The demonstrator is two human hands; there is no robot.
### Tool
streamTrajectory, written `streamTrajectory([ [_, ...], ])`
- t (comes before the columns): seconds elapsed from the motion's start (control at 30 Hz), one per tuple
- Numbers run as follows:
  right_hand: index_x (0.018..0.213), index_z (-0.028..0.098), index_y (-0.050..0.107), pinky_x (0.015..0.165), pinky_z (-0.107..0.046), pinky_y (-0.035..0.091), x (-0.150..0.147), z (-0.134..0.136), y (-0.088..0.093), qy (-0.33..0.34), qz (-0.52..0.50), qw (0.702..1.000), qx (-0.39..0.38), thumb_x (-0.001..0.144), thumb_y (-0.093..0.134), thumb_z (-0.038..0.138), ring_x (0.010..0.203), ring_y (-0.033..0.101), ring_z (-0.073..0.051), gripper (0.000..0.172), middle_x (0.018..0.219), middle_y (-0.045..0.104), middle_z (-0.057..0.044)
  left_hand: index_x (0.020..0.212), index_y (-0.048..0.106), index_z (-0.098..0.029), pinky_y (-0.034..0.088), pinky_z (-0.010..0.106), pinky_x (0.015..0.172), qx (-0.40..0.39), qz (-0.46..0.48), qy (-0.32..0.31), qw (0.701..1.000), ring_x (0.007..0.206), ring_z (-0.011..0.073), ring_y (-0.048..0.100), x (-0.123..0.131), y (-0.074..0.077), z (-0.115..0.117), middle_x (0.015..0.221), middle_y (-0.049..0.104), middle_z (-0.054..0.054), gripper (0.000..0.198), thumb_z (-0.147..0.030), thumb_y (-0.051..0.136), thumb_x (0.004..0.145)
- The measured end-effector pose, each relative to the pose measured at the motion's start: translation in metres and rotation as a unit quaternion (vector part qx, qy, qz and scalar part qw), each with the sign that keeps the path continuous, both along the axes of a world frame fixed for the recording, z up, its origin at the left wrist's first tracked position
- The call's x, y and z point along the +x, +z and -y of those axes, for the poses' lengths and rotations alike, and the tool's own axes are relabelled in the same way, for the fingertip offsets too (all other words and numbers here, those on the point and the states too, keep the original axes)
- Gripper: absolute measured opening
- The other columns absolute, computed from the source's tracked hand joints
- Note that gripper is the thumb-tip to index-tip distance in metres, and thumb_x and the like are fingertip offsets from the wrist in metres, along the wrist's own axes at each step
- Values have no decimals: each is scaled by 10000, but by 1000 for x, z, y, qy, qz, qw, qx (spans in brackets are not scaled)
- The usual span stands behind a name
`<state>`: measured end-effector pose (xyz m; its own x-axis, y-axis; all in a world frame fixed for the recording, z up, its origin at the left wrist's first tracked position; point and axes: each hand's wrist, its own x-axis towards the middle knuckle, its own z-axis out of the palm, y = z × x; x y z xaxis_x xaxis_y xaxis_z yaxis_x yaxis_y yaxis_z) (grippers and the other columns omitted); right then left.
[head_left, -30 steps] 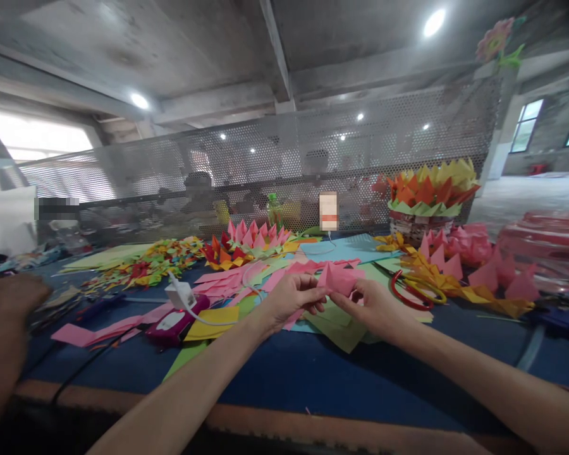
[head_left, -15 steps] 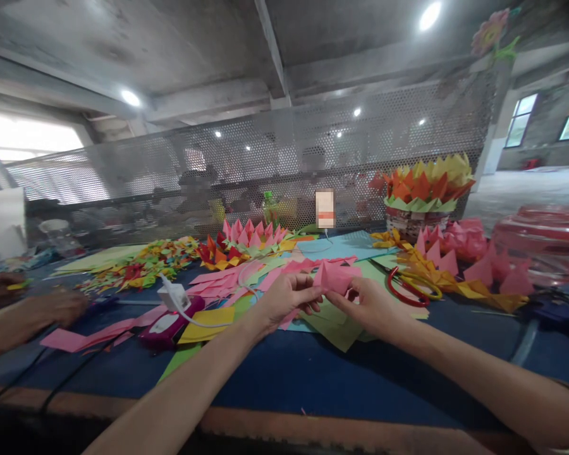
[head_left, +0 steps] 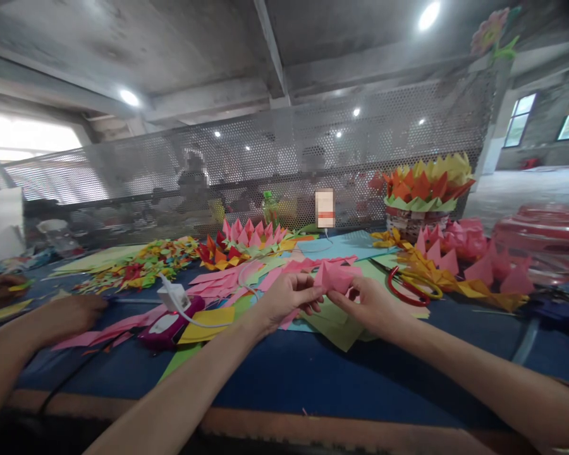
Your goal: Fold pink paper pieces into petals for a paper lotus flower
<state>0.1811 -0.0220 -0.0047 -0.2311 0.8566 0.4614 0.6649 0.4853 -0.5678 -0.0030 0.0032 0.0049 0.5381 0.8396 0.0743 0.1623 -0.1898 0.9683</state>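
Between my two hands is a folded piece of pink paper (head_left: 337, 277), with a pointed fold standing up at its left end. My left hand (head_left: 294, 297) pinches its left side between thumb and fingers. The fingers of my right hand (head_left: 364, 304) are closed on its right and lower edge. Underneath lie green paper sheets (head_left: 336, 325) and more pink strips (head_left: 227, 281). Just right of my right hand rests a pair of red-handled scissors (head_left: 408, 291), partly over the sheets.
A co-worker's hands (head_left: 78, 313) are at the left. Nearby sit a purple box (head_left: 171, 325) with a white charger (head_left: 174, 296), paper scraps (head_left: 146, 264), pink folded petals (head_left: 256, 234), a paper-petal basket (head_left: 422, 196) and a clear jar (head_left: 540, 243). A mesh partition (head_left: 265, 158) stands behind.
My hands and the pink paper stay almost in place. At the left, the co-worker's nearer arm has moved to the right, over the pink strips, and a yellow sheet shows beside it.
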Motion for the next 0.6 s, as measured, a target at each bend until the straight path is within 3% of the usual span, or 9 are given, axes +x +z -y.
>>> streamTrajectory([
  [0.6, 575, 167, 519, 433, -222, 305, 0, 2, 1, -7, -1, 1000, -6, 799, 492, 392, 470, 465, -111, 319, 516, 562, 5, 754, 608, -100, 435, 216, 549, 4, 13, -6, 1000, 549, 99, 554, -1, 1, 1, 642, 606, 44, 322, -420, 632, 726],
])
